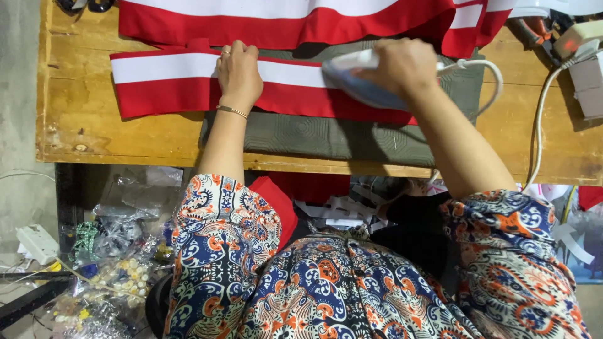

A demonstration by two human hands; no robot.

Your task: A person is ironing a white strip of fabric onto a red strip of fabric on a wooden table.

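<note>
While the wooden worktop (pixel 81 135) fills the far half of the view, a grey-green patterned pad (pixel 326 135) lies on it toward the near edge, under the work. A wide spread of red and white fabric (pixel 282 19) runs along the far edge of the worktop, bunched at its right end. Nearer, a red strip with a white band down its middle, the red-and-white strip (pixel 163 81), lies flat across the worktop from the left onto the pad, its right part passing under the iron.

The person's patterned blouse fills the near part of the view, and a red piece of cloth hangs below the worktop's near edge between the arms.

The right hand (pixel 402 66) is closed around the handle of a pale blue and white iron (pixel 358 85), which rests soleplate down on the strip, its pointed end toward the left. A white cord (pixel 487 72) loops from the iron's right end and curves back over the pad.

The left hand (pixel 239 72) lies palm down on the strip just left of the iron's tip, fingers pressed together and pointing to the far edge, pinning the cloth flat. A thin gold bracelet (pixel 232 111) circles that wrist.

Low at the left, under the worktop, clear plastic bags (pixel 119 251) of small items sit on the floor.
</note>
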